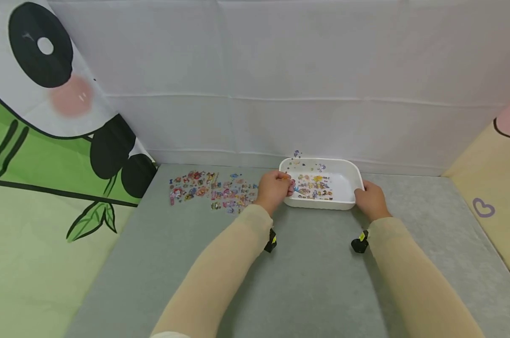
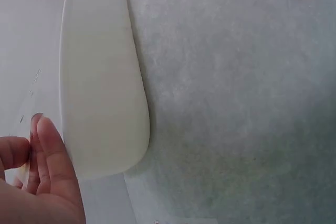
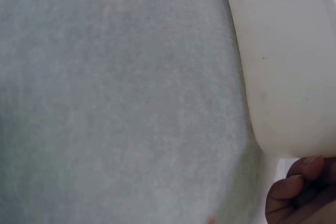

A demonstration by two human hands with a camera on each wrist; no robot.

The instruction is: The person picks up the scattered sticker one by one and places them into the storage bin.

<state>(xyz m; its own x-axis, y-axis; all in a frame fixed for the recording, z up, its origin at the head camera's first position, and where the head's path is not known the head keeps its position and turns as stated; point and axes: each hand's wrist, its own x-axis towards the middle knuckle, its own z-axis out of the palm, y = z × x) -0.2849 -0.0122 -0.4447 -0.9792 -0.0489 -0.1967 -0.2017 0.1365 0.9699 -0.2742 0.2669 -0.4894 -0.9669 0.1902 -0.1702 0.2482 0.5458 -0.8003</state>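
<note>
A white rectangular tray [image 1: 346, 184] stands on the grey table near the back wall. At its left end my left hand [image 1: 275, 191] pinches a thin clear sticker sheet [image 1: 297, 154] between thumb and fingers. Small colourful stickers on that sheet show above the tray's back rim. Inside the tray lie more small colourful stickers [image 1: 315, 185], partly seen past my left hand. My right hand [image 1: 370, 201] grips the right end of the tray, its fingers [image 3: 307, 167] curled at the end wall.
Left of the tray, sheets of colourful stickers [image 1: 193, 185] lie flat on the grey table [image 1: 305, 272]. A white cloth wall [image 1: 255, 84] rises right behind the tray. Printed cloths with cartoon figures hang at the left and right sides.
</note>
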